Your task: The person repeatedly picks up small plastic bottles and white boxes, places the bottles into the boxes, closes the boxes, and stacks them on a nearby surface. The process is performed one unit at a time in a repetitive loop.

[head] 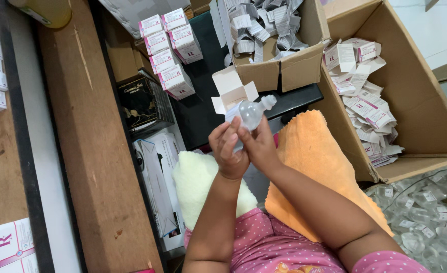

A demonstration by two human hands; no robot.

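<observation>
A cluttered packing corner was seen from above, bounded on the left by a long wooden plank [89, 151] and filled with cardboard boxes. One open cardboard box [279, 68] was heaped with folded paper leaflets [259, 25], and a larger cardboard box [420, 101] to the right was stacked with flattened white-and-pink cartons [367, 108]. Finished small cartons [170, 48] were lined up in a row near the plank, and a bag of clear bottles [425, 217] was glimpsed at the lower right. An orange cloth [314, 167] and a pale yellow cushion [198, 179] were spread across the lap.

Both hands were raised together in the middle of the view. A small clear plastic bottle [252, 112] was pinched by the fingers of the right hand [260, 146], its capped neck pointed up and to the right, so that its long axis was tilted away from the wrists. The left hand [227, 149] was closed against the bottle's base side, just below an opened white carton [232, 93], whose flaps were spread. The carton's mouth was seen just above and to the left of the bottle, touching or nearly touching it; which hand actually gripped the carton could not be told.
</observation>
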